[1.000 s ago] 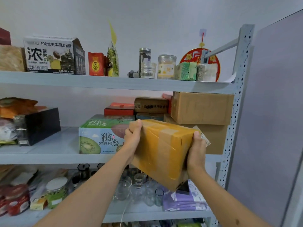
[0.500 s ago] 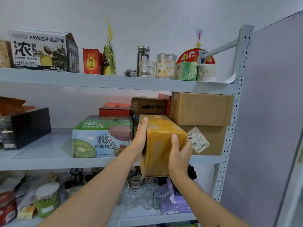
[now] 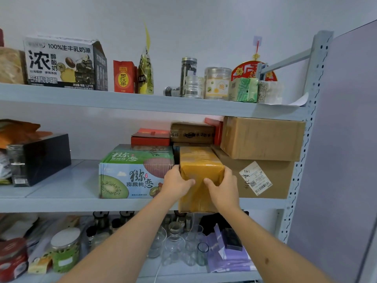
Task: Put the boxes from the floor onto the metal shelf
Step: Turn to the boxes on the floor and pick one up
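A cardboard box wrapped in yellow-brown tape (image 3: 199, 162) sits end-on in the gap on the middle level of the grey metal shelf (image 3: 61, 204), between the kiwi fruit box (image 3: 134, 172) and the brown carton with a label (image 3: 265, 178). Its near end sticks out past the shelf's front edge. My left hand (image 3: 176, 181) grips the box's near left corner, thumb across the front face. My right hand (image 3: 221, 183) grips the near right corner the same way.
A second brown carton (image 3: 261, 136) is stacked on the labelled one. Red and brown small boxes (image 3: 173, 134) stand behind the gap. A black box (image 3: 38, 158) sits at the left. Jars and packets fill the top level; glass jars (image 3: 177, 242) crowd the level below.
The taped box has turned from a tilted, broadside hold to end-on and gone forward into the gap between the kiwi box and the carton. Both hands shifted to its near end.
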